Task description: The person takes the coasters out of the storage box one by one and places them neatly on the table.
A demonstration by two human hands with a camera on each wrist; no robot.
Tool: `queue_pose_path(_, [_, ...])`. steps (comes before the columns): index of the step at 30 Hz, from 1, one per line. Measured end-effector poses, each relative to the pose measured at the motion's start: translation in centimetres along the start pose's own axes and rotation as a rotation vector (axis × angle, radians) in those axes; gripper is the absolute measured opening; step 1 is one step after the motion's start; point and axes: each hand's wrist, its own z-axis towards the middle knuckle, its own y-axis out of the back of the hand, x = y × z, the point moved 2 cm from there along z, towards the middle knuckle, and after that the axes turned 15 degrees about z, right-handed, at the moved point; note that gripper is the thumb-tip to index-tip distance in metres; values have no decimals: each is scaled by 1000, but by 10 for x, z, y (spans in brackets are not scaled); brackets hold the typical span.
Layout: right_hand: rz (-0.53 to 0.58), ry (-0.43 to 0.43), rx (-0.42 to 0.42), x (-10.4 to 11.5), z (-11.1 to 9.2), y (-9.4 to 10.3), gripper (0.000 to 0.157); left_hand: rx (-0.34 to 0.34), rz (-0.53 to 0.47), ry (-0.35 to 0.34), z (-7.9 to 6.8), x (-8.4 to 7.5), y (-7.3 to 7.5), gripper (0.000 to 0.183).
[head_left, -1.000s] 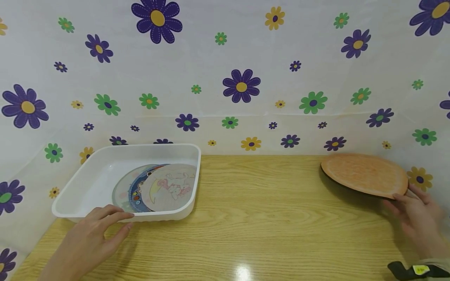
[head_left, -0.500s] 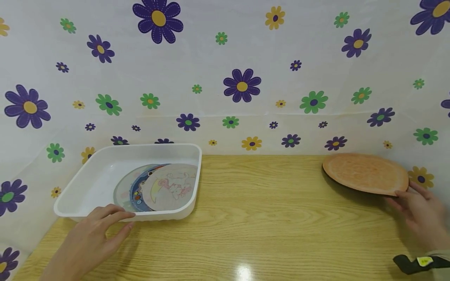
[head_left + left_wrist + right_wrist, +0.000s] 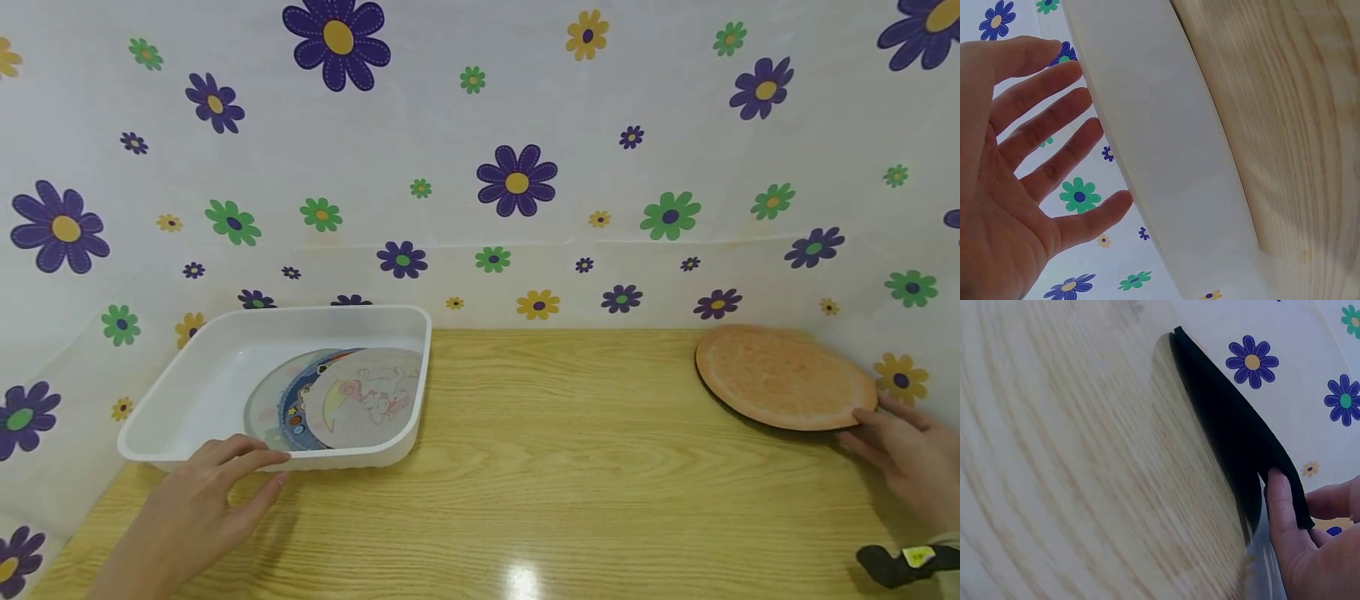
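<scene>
My right hand (image 3: pixel 915 454) pinches the near right edge of a round orange mouse pad (image 3: pixel 783 379) printed like a citrus slice. In the right wrist view the pad's black underside (image 3: pixel 1222 419) shows, tilted up from the table, with the thumb against it and the other fingers on the far face. My left hand (image 3: pixel 202 504) rests its straight fingertips on the near rim of a white plastic tub (image 3: pixel 187 400); the left wrist view shows its fingers (image 3: pixel 1063 150) spread along the wall. Inside the tub lie overlapping round pads: a pink one (image 3: pixel 363 404), a blue one and a pale green one.
The wood-grain table (image 3: pixel 562 467) stretches between the tub and the orange pad. A white flower-print cloth (image 3: pixel 517 100) hangs behind and at both sides. A black strap (image 3: pixel 900 565) is on the right wrist.
The orange pad and my right hand have shifted slightly right, and the pad's near side has dipped lower. My left hand has stayed on the tub's rim.
</scene>
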Motion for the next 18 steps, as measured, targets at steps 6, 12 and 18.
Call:
queue_pose_path(6, [-118, 31, -33, -1, 3, 3, 78, 6, 0, 3, 0, 0, 0, 27])
queue_pose_path(12, [-100, 76, -94, -2, 8, 10, 50, 3, -1, -4, 0, 0, 0, 28])
queue_pose_path(18, [-226, 114, -85, -1, 4, 13, 35, 22, 2, 8, -1, 0, 0, 27])
